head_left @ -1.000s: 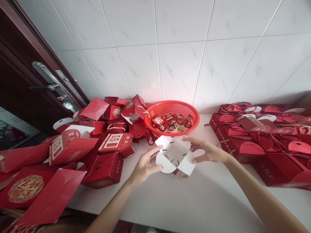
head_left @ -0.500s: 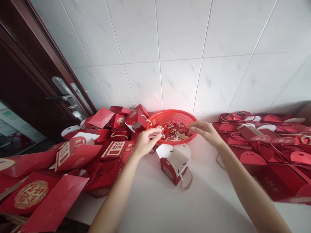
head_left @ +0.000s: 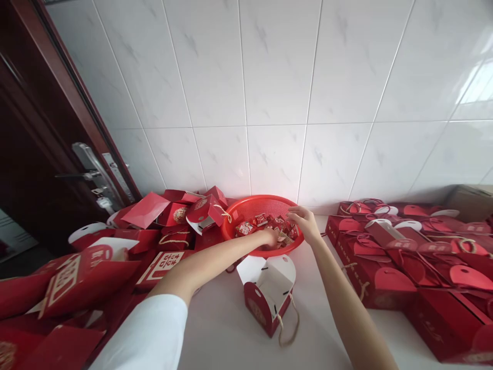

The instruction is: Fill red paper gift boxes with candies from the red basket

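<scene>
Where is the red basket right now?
In the head view, the red basket sits slightly right of centre near the tiled wall, behind the open white-lined box, with the left hand inside it.

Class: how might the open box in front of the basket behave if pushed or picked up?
The open box is probably light: it looks made of thin card and no contents show. Its flaps stand spread and unfastened, so they might bend if gripped. With its flat sides, it would likely slide across the table rather than roll.
</scene>
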### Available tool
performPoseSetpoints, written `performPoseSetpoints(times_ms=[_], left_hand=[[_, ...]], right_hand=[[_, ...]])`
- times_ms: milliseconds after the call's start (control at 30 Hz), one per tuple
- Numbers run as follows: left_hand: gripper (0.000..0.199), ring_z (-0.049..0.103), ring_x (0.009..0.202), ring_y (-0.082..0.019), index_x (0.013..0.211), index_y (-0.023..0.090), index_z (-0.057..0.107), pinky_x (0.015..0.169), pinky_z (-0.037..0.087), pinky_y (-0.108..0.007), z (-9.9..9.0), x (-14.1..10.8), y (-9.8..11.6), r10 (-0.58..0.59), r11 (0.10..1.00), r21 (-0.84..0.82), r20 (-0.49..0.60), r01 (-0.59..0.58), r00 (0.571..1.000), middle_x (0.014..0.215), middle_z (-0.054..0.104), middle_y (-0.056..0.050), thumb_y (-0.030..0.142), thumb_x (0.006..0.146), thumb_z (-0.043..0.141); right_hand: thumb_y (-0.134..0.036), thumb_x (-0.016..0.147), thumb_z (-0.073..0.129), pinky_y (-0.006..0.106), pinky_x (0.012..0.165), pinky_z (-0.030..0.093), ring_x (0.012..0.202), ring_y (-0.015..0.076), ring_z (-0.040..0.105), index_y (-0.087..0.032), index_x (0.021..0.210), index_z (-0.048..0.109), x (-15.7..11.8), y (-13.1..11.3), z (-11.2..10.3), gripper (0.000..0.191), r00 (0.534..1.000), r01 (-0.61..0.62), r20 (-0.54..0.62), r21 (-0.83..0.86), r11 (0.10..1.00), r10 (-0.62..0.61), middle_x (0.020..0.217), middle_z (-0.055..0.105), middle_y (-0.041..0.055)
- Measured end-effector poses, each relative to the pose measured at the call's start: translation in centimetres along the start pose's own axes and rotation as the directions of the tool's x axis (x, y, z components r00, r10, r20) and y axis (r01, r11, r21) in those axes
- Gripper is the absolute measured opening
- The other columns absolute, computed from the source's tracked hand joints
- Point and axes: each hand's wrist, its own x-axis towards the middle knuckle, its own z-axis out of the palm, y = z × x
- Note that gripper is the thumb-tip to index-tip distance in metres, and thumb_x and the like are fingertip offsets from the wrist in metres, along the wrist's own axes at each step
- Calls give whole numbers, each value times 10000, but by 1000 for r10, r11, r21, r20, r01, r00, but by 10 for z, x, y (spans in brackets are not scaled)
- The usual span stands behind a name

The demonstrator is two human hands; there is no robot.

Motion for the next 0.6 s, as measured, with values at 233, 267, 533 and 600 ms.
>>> performPoseSetpoints(times_ms=[233, 267, 533, 600], left_hand=[[229, 707, 892, -301, 725, 208, 654, 785, 549, -333, -20, 15, -13, -49, 972, -228, 3, 48, 999, 779, 739, -40, 184, 530, 772], [173, 707, 827, -279, 679, 212, 631, 733, 547, -316, -25, 16, -18, -59, 955, -292, -8, 54, 998, 703, 713, -21, 183, 555, 748], [62, 647, 657, -174, 660, 180, 591, 590, 508, -249, -54, 19, -46, -119, 640, -767, -138, -31, 983, 615, 643, -14, 180, 646, 651], [54, 613, 596, -149, 627, 179, 574, 554, 495, -240, -58, 19, -49, -107, 550, -834, -125, -46, 986, 593, 622, -7, 156, 641, 621]], right_hand=[[-427, 623, 749, 383, 786, 575, 781, 244, 727, -197, 842, 694, -1, 2, 0, 321, 1000, -19, -24, 21, 1000, 20, 796, 748, 58], [-421, 632, 749, 388, 798, 574, 800, 249, 728, -198, 850, 696, -1, 2, -1, 317, 1000, -23, -17, 21, 1000, 23, 803, 749, 59], [-430, 657, 748, 401, 834, 567, 854, 259, 727, -197, 872, 690, 0, 1, -9, 322, 999, -42, -12, 17, 999, 42, 828, 756, 70], [-424, 662, 743, 395, 839, 562, 876, 258, 721, -194, 875, 698, 0, 1, -10, 317, 999, -38, -14, -6, 999, 38, 845, 758, 73]])
